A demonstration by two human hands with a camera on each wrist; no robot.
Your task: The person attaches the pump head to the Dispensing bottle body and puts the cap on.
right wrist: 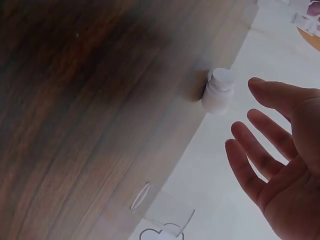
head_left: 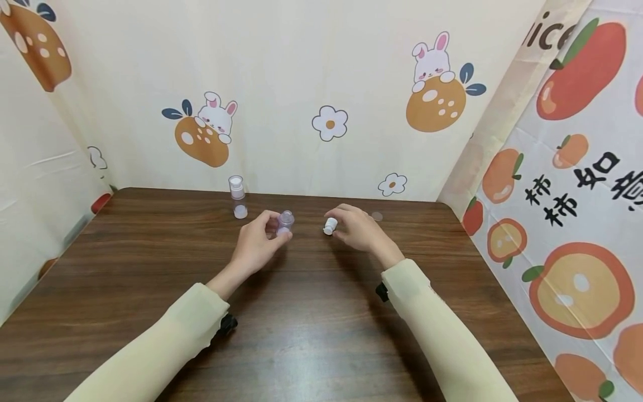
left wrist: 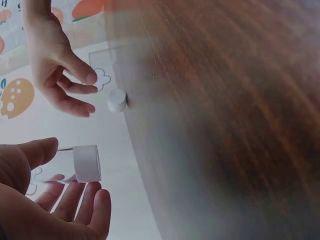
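My left hand (head_left: 256, 240) grips a small clear bottle (head_left: 285, 222) between thumb and fingers, above the table. In the left wrist view, a white band (left wrist: 86, 163) circles one end of this bottle. A small white pump head (head_left: 330, 226) sits on the table to the right of the bottle. Beside it is my right hand (head_left: 356, 228), with bent, spread fingers. The right wrist view shows a gap between that hand (right wrist: 280, 150) and the white piece (right wrist: 217, 92). A transparent cap (right wrist: 165, 210) stands on the table near the right hand, partly hidden in the head view.
A second clear bottle with a white pump top (head_left: 237, 195) stands near the table's back edge, left of my left hand. The brown wooden table (head_left: 301, 335) meets a printed curtain (head_left: 281, 111) behind, and another printed cloth (head_left: 567, 223) hangs at the right.
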